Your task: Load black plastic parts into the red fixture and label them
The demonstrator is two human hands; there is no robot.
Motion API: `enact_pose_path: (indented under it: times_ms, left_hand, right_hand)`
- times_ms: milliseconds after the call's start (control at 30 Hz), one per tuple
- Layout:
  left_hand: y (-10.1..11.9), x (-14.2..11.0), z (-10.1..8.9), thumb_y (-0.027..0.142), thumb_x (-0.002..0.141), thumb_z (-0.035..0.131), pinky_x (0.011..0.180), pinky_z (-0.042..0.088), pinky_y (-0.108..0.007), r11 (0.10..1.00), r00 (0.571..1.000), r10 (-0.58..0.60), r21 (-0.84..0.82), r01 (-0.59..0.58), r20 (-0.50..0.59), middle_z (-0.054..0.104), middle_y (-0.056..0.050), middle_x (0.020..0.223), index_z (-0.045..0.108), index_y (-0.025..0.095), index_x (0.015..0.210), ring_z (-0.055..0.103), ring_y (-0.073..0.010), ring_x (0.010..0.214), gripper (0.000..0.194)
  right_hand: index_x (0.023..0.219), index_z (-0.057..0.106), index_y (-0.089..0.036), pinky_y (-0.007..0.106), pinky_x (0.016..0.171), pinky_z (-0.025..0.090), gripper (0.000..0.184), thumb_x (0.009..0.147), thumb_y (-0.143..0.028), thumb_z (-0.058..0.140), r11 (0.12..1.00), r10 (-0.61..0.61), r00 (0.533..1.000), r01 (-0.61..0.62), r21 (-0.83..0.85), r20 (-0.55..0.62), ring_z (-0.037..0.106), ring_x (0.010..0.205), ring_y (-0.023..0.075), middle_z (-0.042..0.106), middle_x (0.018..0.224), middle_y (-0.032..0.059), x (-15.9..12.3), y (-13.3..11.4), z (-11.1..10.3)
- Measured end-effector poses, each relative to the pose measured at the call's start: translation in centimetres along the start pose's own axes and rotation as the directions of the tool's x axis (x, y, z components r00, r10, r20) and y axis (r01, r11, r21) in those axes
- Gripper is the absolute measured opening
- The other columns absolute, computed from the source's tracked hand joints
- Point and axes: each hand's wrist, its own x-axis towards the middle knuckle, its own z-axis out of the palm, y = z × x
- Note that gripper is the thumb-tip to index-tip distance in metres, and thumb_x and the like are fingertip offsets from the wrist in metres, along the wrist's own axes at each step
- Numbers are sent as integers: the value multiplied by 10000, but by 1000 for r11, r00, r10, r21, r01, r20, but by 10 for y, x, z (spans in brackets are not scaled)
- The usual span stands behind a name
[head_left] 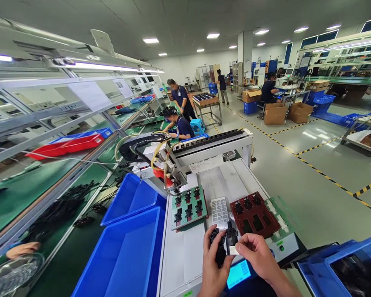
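Note:
My left hand point(212, 264) is closed around a small black plastic part point(224, 244), held low over the white machine bed point(185, 255). My right hand point(258, 253) pinches a small white label point(234, 250) against that part. Just beyond lies a white sheet of labels point(219, 212). A green fixture point(188, 206) holding several black parts sits to its left under the machine head point(173, 175). A dark red fixture point(255, 214) with some parts and some empty pockets sits to its right.
Two empty blue bins point(126, 251) stand at my left, another blue bin point(355, 264) with dark parts at lower right. A conveyor bench with red and blue trays point(71, 144) runs along the left. Other workers point(179, 121) stand farther down the line; cardboard boxes point(275, 113) sit on the floor.

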Motion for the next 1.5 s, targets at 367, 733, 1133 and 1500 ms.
enact_pose_path:
  times_ms: [367,733,1133,1500]
  left_hand:
    - [8,-1,-2,251,950,713,1182,524,-638,1000,1000,-12,-1,12,-1,389,-170,1614,616,296,1436,490,-402,1512,497]
    - [5,-1,-1,128,886,667,1221,455,-676,997,999,31,-70,-29,23,383,-153,1642,592,311,1468,457,-397,1531,615]
    - [10,-3,5,243,934,718,1198,501,-631,994,1000,19,-108,-20,-13,426,-146,1637,627,318,1451,496,-391,1510,531]
    - [7,-5,5,217,931,706,1206,491,-634,995,999,30,-96,-32,-19,396,-147,1646,599,316,1472,473,-390,1525,560]
  right_hand:
    - [817,714,-149,314,710,372,441,884,-582,766,995,-16,1000,15,-95,-6,512,736,167,625,754,6,-2,-2,-3]
    - [757,611,-189,297,604,247,520,791,-652,846,984,97,990,-111,139,100,347,610,115,470,648,-52,-7,-12,0]
    - [771,670,-158,301,711,343,451,827,-579,820,996,60,997,-63,63,50,462,727,150,581,734,-10,-3,-11,-2]
    - [776,675,-163,305,690,323,432,835,-573,798,998,64,998,-64,18,26,445,704,147,565,716,-20,-1,-9,-4]
